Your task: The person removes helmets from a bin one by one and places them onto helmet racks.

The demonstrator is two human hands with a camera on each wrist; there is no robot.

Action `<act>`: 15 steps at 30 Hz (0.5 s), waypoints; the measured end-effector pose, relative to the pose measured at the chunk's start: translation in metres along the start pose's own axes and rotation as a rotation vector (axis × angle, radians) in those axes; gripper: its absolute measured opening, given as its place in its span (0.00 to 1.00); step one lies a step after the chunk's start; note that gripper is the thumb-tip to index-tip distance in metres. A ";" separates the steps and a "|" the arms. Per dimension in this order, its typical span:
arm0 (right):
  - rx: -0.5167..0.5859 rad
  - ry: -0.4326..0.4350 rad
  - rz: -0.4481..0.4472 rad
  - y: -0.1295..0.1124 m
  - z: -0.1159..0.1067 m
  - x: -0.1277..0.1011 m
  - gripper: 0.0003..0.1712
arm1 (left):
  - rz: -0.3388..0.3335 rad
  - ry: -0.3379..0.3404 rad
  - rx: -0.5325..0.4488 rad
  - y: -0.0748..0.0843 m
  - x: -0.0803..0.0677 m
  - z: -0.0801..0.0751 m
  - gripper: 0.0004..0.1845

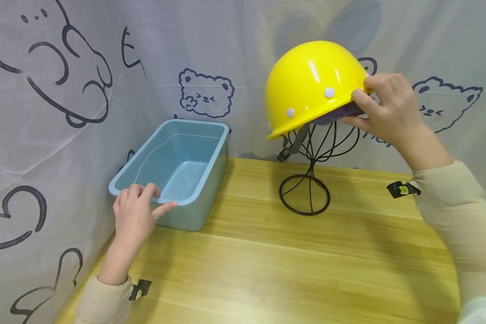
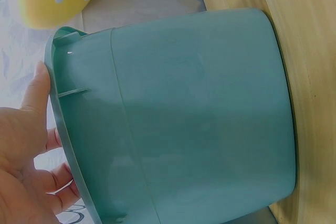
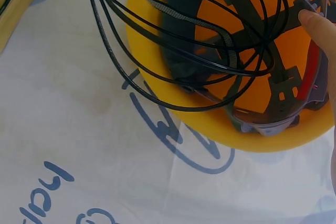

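A yellow hard hat (image 1: 313, 81) sits tilted over the top of a black wire stand (image 1: 311, 159), its left side lower. My right hand (image 1: 390, 105) grips the hat at its raised right brim. In the right wrist view, the thumb (image 3: 317, 27) reaches inside the shell, beside the dark harness straps (image 3: 244, 17); the other fingers are hidden. A dark chin strap (image 1: 295, 144) hangs under the brim. At the left, my left hand (image 1: 135, 211) holds the near rim of a blue plastic bin (image 1: 208, 175), its fingers hooked over the edge and thumb along the lip.
The bin stands on a wooden table (image 1: 267, 270) against a white printed curtain (image 1: 247, 54), which runs along the back and left. The stand's round base (image 1: 328, 198) rests on the table to the right of the bin. Dark strap buckles hang at both sleeves.
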State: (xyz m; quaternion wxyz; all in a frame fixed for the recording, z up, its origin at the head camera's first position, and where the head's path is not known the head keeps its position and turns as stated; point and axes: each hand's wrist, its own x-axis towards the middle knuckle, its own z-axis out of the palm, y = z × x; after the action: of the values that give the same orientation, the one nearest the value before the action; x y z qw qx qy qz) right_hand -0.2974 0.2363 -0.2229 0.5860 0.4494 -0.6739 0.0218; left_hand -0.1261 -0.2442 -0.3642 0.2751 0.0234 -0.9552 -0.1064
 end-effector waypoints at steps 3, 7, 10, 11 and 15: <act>0.000 0.011 0.015 -0.003 -0.002 -0.005 0.26 | 0.002 0.002 0.004 0.000 -0.001 0.000 0.25; 0.001 0.050 0.044 -0.009 -0.003 -0.008 0.25 | 0.002 0.002 0.003 0.000 -0.001 0.001 0.25; -0.004 0.077 0.066 -0.013 -0.004 -0.009 0.25 | 0.003 0.008 -0.001 0.000 -0.001 0.001 0.25; -0.007 0.085 0.073 -0.014 -0.004 -0.009 0.25 | 0.005 0.013 0.000 0.000 -0.001 0.000 0.25; -0.013 0.113 0.104 -0.020 -0.005 -0.010 0.26 | 0.010 0.024 0.000 0.000 0.000 0.000 0.25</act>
State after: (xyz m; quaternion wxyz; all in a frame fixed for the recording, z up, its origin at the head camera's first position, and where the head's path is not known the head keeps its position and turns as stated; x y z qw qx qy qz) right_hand -0.2822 0.2332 -0.2397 0.6240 0.4082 -0.6623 0.0731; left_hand -0.1261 -0.2440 -0.3645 0.2868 0.0198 -0.9520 -0.1046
